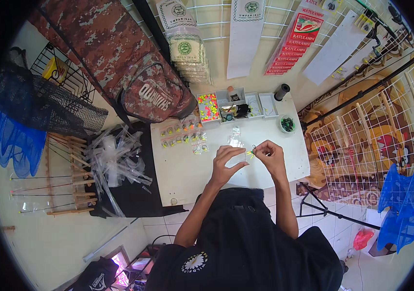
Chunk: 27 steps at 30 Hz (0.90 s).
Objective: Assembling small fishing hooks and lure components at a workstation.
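Above the near part of the white table (187, 169), both my hands are held close together. My right hand (271, 157) pinches a small piece of fishing tackle with bright yellow strands (250, 153) and a dark green loop; its exact kind is too small to tell. Facing it, my left hand (227, 164) curves with thumb and index finger apart, fingertips close to the yellow strands. Whether a thin line runs to its fingers I cannot make out. Just beyond my hands lie small clear plastic packets (236, 137).
Packets of coloured floats (182, 133) lie at the left. At the back stand a tray of bright beads (208, 106), white compartment boxes (253, 104) and a black cylinder (282, 92). A tub of dark green pieces (287, 125) sits right. Plastic strips (114, 160) heap beside the table.
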Tool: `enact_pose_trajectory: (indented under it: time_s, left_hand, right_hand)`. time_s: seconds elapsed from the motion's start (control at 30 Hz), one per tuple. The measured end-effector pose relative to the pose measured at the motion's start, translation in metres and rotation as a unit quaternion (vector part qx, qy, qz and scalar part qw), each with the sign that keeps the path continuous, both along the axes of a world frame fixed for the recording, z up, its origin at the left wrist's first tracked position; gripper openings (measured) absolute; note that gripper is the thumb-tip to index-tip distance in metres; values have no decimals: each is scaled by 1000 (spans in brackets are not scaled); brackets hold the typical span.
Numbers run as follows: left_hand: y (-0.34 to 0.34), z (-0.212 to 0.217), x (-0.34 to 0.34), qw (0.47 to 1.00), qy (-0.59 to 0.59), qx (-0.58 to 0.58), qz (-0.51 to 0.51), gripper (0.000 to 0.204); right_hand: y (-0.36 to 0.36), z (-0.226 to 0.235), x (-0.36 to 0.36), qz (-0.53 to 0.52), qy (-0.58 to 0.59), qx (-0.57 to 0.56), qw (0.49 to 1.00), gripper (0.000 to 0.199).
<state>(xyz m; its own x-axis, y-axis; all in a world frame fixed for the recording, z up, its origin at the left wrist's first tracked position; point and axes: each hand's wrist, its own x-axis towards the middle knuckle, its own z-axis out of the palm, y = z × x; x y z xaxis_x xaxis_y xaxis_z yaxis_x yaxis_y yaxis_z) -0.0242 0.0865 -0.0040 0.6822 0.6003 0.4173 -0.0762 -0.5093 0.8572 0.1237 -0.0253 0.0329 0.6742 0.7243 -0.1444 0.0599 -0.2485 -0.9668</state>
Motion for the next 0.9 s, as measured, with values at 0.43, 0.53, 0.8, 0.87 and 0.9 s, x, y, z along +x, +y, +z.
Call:
enact_pose_trajectory:
  time_s: [0.43, 0.53, 0.8, 0.87, 0.9]
  left_hand:
    - [-3, 1, -1, 999, 11, 1, 33, 45]
    - [-3, 0, -1, 999, 16, 11, 38, 46]
    - [-5, 4, -1, 998, 41, 30, 32, 45]
    - [-4, 4, -2, 998, 41, 31, 33, 45]
    - [-4, 4, -2, 998, 36, 27, 33, 46]
  right_hand:
    - [4, 16, -24, -54, -81, -5, 995, 8]
    - [3, 15, -28, -55, -91, -2, 994, 10]
    - [3, 16, -29, -61, -136, -21, 989, 11]
    - [4, 17, -31, -65, -151, -25, 986, 11]
    - [4, 17, -32, -69, -167, -30, 983, 11]
